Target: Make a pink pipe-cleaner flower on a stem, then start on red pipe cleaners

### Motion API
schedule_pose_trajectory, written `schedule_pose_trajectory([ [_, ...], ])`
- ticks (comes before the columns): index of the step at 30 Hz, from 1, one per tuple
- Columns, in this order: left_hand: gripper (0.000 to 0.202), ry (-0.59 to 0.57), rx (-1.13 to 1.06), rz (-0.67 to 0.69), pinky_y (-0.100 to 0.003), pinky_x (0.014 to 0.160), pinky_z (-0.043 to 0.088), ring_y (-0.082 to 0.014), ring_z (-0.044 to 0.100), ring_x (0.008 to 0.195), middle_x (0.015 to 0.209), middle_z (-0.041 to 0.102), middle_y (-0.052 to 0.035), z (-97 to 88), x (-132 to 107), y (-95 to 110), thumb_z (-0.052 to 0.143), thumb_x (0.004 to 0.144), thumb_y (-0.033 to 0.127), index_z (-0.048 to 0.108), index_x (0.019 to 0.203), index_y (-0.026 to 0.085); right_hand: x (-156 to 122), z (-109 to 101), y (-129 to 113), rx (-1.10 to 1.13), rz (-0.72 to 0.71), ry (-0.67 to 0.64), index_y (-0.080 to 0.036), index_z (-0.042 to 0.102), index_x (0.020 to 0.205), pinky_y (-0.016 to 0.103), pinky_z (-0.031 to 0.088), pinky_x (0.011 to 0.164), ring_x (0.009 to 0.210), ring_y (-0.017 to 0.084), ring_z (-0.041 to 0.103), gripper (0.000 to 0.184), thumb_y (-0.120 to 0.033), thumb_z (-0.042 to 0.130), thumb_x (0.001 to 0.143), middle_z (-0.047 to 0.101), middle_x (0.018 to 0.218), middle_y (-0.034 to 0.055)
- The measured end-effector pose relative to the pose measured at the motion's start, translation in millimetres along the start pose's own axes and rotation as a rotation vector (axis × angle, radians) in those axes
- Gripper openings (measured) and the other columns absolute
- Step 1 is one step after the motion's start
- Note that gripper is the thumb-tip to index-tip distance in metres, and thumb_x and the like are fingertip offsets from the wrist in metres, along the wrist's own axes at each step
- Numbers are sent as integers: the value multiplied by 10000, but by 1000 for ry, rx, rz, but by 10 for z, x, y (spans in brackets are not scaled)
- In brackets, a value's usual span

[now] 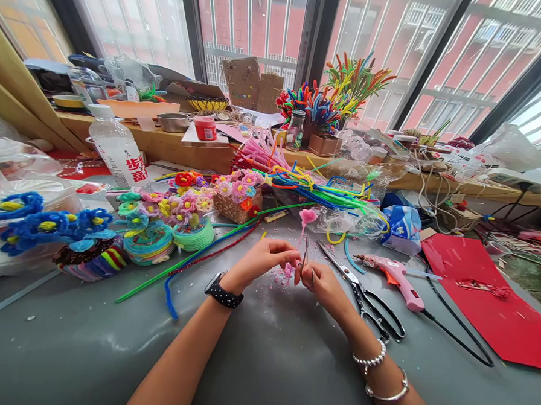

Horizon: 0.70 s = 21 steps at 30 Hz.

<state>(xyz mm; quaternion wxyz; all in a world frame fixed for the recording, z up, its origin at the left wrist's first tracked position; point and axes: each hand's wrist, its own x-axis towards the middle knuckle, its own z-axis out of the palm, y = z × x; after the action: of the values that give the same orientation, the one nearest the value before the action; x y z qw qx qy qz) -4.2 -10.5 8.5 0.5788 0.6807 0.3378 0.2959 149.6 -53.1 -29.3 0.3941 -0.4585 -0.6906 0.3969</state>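
Note:
My left hand [260,263], with a black dotted watch band at the wrist, pinches a pink pipe cleaner [308,216]. The piece stands upright with a fluffy pink tip at its top. My right hand [324,285] is closed around the handles of small scissors [306,248]. Their blades point up, right beside the pink stem; whether they touch it I cannot tell. Pink fuzz clippings [281,278] lie on the grey table [262,359] just below my fingers. Large black-handled scissors [361,289] rest to the right of my right hand.
A pink glue gun [397,278] with a black cord lies right, beside red sheets [487,292]. Pipe cleaners [317,184] are heaped behind my hands. At left stand pots of fuzzy flowers [148,241] and a plastic bottle [117,146]. A cluttered ledge runs under the windows.

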Motion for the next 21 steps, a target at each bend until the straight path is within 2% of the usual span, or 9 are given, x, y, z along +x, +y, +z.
schedule_pose_trajectory([
  [4, 194, 123, -72, 25, -208, 582, 351, -79, 434, 579, 631, 529, 14, -9, 14, -6, 578, 674, 321, 560, 656, 129, -19, 12, -7, 228, 64, -89, -149, 494, 587, 221, 175, 430, 420, 72, 218, 659, -752, 234, 642, 268, 436, -61],
  [7, 197, 120, -172, 30, -215, 610, 359, -89, 467, 620, 712, 571, -12, -15, 7, -4, 564, 688, 327, 534, 652, 135, -34, 27, -39, 363, 113, -156, -150, 489, 599, 220, 146, 418, 401, 63, 170, 658, -756, 236, 637, 249, 412, -75],
  [9, 207, 99, -238, 25, -218, 618, 363, -94, 483, 625, 693, 577, -14, -15, -6, 3, 558, 696, 327, 501, 621, 143, -34, 34, -52, 403, 131, -188, -150, 486, 594, 220, 138, 415, 397, 60, 163, 653, -755, 245, 638, 249, 407, -78],
  [14, 215, 103, -299, 7, -215, 619, 370, -84, 488, 594, 679, 598, -18, -10, -19, 23, 557, 698, 323, 472, 604, 150, -24, 28, -40, 353, 135, -198, -145, 488, 594, 222, 141, 414, 396, 59, 183, 665, -762, 243, 628, 263, 411, -74],
  [18, 200, 265, -231, 31, -220, 609, 384, -72, 472, 568, 835, 630, -48, -10, 18, 0, 553, 692, 333, 508, 656, 142, -22, 20, -41, 293, 155, -176, -144, 483, 581, 222, 145, 413, 392, 60, 194, 674, -764, 225, 631, 270, 408, -71],
  [21, 211, 354, -114, 50, -224, 577, 386, -75, 461, 545, 808, 640, -57, -9, 47, -32, 544, 696, 344, 530, 700, 133, -19, 21, -39, 299, 154, -162, -147, 483, 589, 219, 152, 410, 392, 61, 187, 666, -765, 239, 627, 271, 408, -72],
])
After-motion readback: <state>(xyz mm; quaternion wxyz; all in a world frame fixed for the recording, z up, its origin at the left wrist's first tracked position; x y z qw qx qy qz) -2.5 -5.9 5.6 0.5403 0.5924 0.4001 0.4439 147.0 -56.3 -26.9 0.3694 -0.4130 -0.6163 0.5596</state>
